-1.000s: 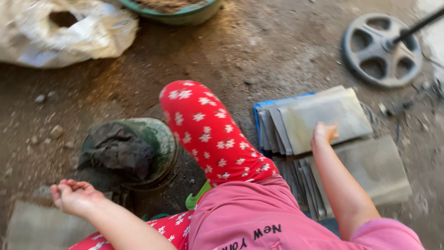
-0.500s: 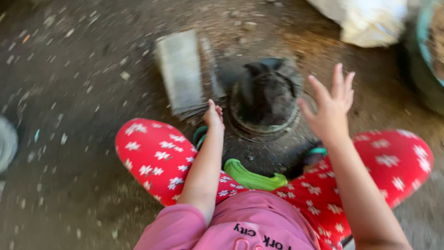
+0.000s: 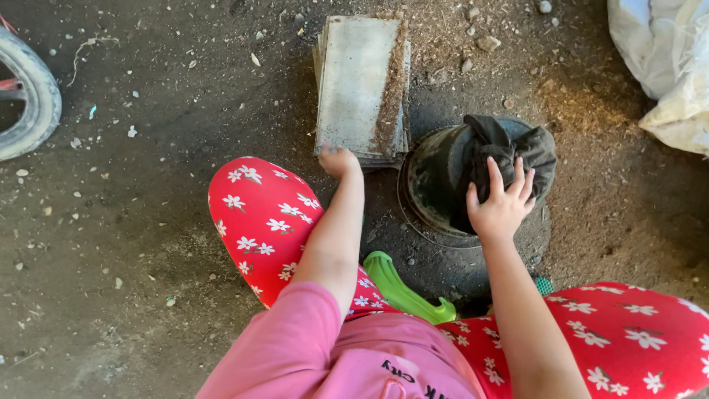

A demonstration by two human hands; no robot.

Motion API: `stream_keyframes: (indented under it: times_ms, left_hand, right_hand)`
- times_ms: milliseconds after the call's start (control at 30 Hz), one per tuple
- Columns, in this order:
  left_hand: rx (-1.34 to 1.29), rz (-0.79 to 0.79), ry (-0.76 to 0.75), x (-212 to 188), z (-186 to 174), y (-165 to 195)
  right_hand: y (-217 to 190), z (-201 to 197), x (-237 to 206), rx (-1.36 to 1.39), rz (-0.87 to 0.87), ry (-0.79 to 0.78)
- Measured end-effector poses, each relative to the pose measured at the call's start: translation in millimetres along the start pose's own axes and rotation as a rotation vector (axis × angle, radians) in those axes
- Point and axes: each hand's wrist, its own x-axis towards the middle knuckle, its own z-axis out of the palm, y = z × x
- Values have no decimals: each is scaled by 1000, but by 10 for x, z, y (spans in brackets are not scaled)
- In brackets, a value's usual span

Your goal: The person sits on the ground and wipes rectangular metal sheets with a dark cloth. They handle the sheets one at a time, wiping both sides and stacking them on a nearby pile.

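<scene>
Left hand (image 3: pixel 338 159) grips the near edge of 1 stack of stiff, probably heavy grey slabs (image 3: pixel 360 85); right hand (image 3: pixel 501 205), fingers spread, presses soft dark cloth (image 3: pixel 509 151) over the black pot (image 3: pixel 436 185).

We cannot see the fingertips of our left hand (image 3: pixel 338 160): they curl over the near edge of the stack of grey plates (image 3: pixel 360 85), so whether they grip one plate or several stays untold, and the lower plates show only as thin edges. Our right hand (image 3: pixel 501 204) covers part of the dark cloth (image 3: pixel 509 151), which in turn hides the inside of the round black pot (image 3: pixel 436 185). The tyre (image 3: pixel 29 100) is cut off by the left edge, the white sack (image 3: pixel 665 59) by the right and top edges. Our knees hide most of the green sandal (image 3: pixel 402 288), and both arms run out at the bottom edge
</scene>
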Motion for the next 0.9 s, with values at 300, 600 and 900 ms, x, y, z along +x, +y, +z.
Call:
stream_keyframes:
  times_ms: [300, 600, 900]
  left_hand:
    - [583, 165, -481, 258, -151, 93]
    - [633, 223, -436, 250, -33, -158]
    - [709, 217, -521, -455, -135, -19]
  right_hand:
    - [-65, 0, 22, -42, 9, -6]
    - [-76, -23, 30, -68, -13, 26]
    - [-71, -13, 22, -56, 2, 20]
